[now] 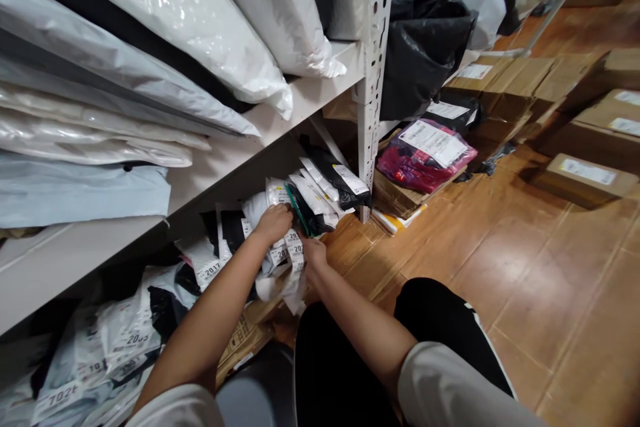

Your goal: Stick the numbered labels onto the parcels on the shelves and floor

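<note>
My left hand (275, 221) is closed at the row of packages under the shelf, its fingers at the top of a white labelled package (277, 192). To its right, my right hand (314, 255) is closed by a hanging strip of white numbered labels (295, 253); part of the strip lies against the fingers. A black package with a green edge (306, 213) stands just beyond both hands. More white and black packages (327, 183) lean beside it. What exactly the left fingertips pinch is too small to tell.
The white metal shelf (220, 170) juts out above my arms, loaded with bagged parcels (165, 20). A perforated post (373, 93) rises ahead. Past it are a pink package (425, 157) and cardboard boxes (585, 180) on the wooden floor (500, 247). Labelled bags (120, 340) lie at lower left.
</note>
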Tool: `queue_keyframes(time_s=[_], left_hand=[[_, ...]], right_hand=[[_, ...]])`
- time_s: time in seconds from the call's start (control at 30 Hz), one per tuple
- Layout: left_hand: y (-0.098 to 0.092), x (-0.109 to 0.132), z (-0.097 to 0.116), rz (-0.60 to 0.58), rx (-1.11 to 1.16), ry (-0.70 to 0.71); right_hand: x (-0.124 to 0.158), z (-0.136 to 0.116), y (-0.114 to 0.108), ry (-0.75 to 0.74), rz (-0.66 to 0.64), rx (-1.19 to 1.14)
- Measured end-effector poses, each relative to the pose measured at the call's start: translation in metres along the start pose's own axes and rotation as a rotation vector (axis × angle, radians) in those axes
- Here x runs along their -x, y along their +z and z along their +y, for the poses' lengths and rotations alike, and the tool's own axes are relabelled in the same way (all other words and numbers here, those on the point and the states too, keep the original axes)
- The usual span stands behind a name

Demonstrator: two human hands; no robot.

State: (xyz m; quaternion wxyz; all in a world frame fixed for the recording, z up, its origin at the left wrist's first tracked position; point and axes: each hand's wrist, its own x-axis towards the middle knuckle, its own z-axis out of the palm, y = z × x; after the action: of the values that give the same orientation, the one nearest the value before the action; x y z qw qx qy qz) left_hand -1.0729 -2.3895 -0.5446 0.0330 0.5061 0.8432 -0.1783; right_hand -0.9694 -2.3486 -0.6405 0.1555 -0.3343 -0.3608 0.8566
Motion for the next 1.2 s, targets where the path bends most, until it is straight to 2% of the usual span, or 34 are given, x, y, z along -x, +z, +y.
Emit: queue_keyframes(time_s=[0.13, 0.23, 0.27, 0.33, 0.37, 0.4, 0.43, 0.5, 0.57, 0.7, 0.93, 1.07, 1.2], left_hand=[[0.004, 0.002, 0.003, 0.025, 0.008, -0.031], [0.001, 0.003, 0.011, 0.048, 0.020, -0.131], [-0.002, 0.004, 0.014, 0.077, 0.021, -0.199], [-0.008, 0.008, 0.020, 0.213, 0.030, -0.322], [-0.011, 0.010, 0.022, 0.286, 0.038, -0.313], [-0.014, 0.013, 0.021, 0.332, 0.051, -0.233], [-0.016, 0.017, 0.020, 0.331, 0.074, -0.094], [-0.017, 0.023, 0.012, 0.194, 0.150, 0.197], [-0.015, 0.027, 0.003, 0.053, 0.233, 0.302], [-0.011, 0.027, -0.006, 0.030, 0.292, 0.245], [-0.003, 0.021, 0.004, 0.082, 0.248, 0.059], [0.006, 0.028, 0.006, 0.111, 0.228, 0.007], [0.016, 0.034, 0.006, 0.144, 0.243, -0.032]], right_hand=[[0.031, -0.001, -0.023, 0.134, 0.017, -0.046], [0.049, -0.003, -0.050, 0.125, -0.036, -0.040], [0.052, -0.004, -0.058, 0.105, -0.078, -0.041], [0.051, -0.010, -0.071, 0.074, -0.184, -0.067], [0.049, -0.015, -0.075, 0.073, -0.245, -0.086], [0.045, -0.020, -0.078, 0.084, -0.306, -0.106], [0.041, -0.025, -0.079, 0.091, -0.361, -0.124], [0.033, -0.034, -0.078, 0.088, -0.433, -0.141], [0.025, -0.038, -0.073, 0.070, -0.436, -0.136], [0.012, -0.031, -0.057, 0.016, -0.396, -0.032], [-0.008, -0.004, -0.032, -0.072, -0.239, 0.029], [-0.014, 0.001, -0.029, -0.106, -0.190, 0.036], [-0.019, 0.001, -0.031, -0.103, -0.209, 0.047]])
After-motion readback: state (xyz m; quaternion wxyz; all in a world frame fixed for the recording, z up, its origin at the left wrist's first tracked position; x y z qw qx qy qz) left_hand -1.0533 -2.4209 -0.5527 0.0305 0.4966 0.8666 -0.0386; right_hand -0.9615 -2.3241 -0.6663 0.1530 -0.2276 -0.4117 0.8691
